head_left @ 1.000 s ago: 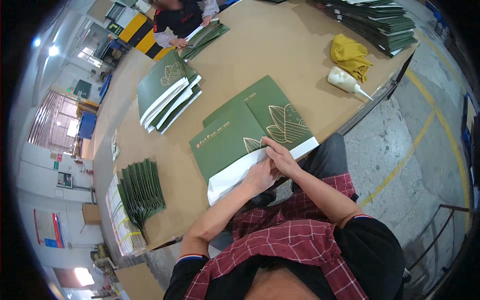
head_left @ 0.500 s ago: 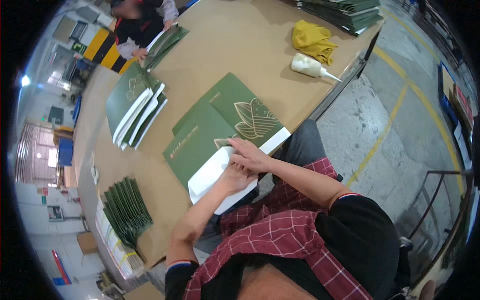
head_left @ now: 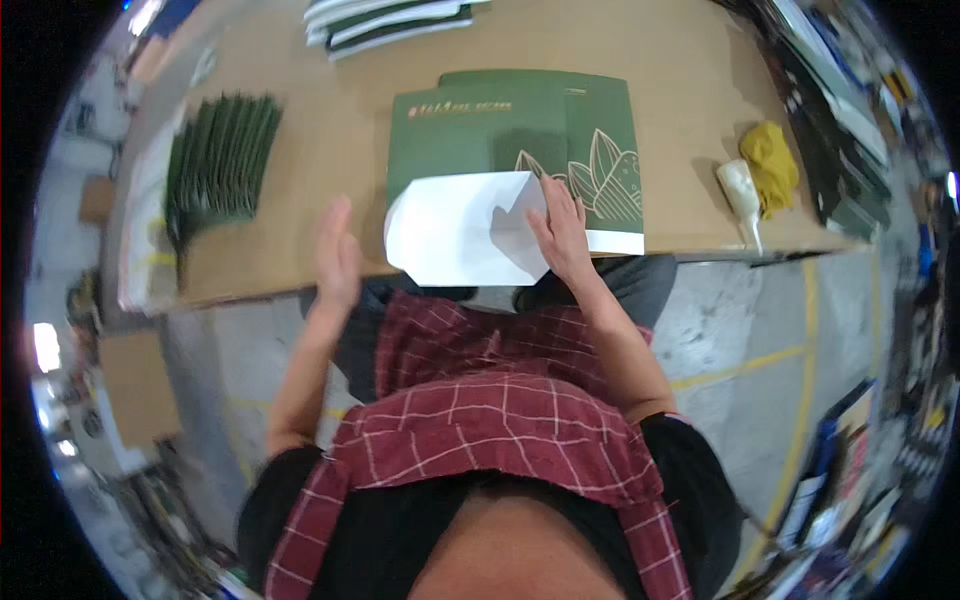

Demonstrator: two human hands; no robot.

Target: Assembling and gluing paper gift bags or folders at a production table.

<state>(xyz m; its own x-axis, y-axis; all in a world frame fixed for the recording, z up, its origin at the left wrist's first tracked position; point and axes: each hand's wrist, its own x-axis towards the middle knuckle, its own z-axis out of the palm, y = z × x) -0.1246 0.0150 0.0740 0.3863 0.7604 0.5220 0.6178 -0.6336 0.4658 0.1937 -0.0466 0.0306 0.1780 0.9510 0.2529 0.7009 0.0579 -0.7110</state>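
Smoothing, seemingly, white paper flap (head_left: 455, 232) of green card folder (head_left: 450, 142), between open left hand (head_left: 338, 255) and open right hand (head_left: 565, 230), neither gripping; next likely needs even pressing.

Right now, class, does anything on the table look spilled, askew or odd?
Mildly odd: the bottle lies on its side beside the yellow cloth, nozzle toward the edge of the table. No spill shows.
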